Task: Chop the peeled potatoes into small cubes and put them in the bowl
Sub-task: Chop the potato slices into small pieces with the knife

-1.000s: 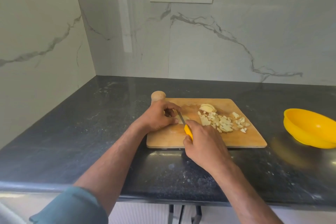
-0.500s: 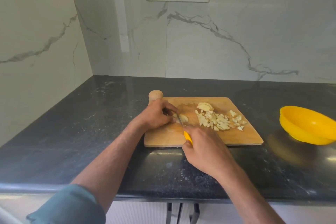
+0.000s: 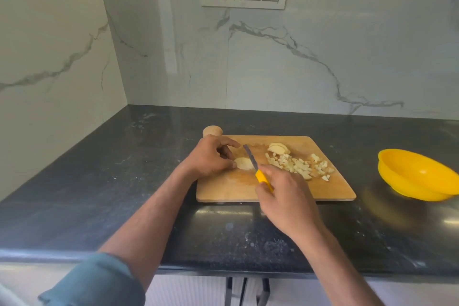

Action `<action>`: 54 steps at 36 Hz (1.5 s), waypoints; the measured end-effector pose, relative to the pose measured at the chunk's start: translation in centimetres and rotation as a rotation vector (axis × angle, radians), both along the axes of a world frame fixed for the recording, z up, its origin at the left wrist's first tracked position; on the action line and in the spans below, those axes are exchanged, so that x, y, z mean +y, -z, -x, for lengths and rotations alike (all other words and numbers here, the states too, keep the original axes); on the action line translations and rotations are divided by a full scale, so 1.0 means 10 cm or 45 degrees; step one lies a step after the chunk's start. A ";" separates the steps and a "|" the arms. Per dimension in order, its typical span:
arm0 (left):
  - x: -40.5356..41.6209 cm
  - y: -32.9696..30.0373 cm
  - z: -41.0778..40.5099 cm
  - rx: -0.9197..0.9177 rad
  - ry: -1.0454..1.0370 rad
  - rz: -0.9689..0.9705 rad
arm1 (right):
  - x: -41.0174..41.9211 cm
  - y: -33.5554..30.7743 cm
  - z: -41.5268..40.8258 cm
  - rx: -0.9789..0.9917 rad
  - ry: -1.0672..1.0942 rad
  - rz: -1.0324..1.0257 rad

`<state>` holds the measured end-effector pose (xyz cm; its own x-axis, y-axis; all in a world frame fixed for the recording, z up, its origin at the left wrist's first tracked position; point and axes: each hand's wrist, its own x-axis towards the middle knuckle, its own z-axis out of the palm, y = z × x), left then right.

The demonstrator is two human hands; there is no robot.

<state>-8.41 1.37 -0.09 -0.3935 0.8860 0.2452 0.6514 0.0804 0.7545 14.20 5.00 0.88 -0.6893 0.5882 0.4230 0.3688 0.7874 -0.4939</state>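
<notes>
Head view: your left hand (image 3: 211,156) pinches a potato slice (image 3: 244,163) on the board (image 3: 228,189); right hand (image 3: 285,202) clamps the knife (image 3: 258,169). Diced cubes (image 3: 300,166) heaped mid-board, bowl (image 3: 417,176) unfilled, uncut slices (image 3: 278,148) remaining. Roughly halfway, I'd judge.

Bowl (image 3: 419,176) right of board (image 3: 223,189)

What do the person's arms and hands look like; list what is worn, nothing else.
Both hands, left hand and right hand, are bare: no gloves, rings or watch visible. The left arm wears a teal sleeve rolled up near the elbow. The right forearm shows no sleeve in view.
</notes>
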 end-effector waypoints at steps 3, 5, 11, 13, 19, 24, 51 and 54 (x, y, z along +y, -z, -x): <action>0.00 0.02 0.02 -0.030 -0.014 -0.030 | 0.00 0.00 0.15 -0.083 0.009 -0.048; 0.00 0.03 0.01 -0.032 -0.014 -0.046 | 0.00 0.01 0.21 -0.127 0.017 -0.068; 0.01 0.03 0.03 -0.009 0.014 -0.064 | -0.03 0.04 0.28 -0.205 0.057 -0.158; 0.02 0.03 0.03 -0.003 0.017 -0.069 | -0.03 0.04 0.28 -0.213 0.058 -0.165; 0.03 0.05 0.03 0.008 0.014 -0.082 | -0.02 0.05 0.29 -0.214 0.028 -0.170; 0.04 0.03 0.00 0.057 0.028 -0.051 | -0.02 0.06 0.32 -0.200 0.015 -0.189; 0.08 0.05 0.04 0.123 0.048 0.059 | 0.27 -0.01 -0.19 0.079 0.124 0.101; 0.13 -0.02 0.06 0.271 0.116 0.152 | 0.27 0.07 -0.11 0.101 0.150 0.077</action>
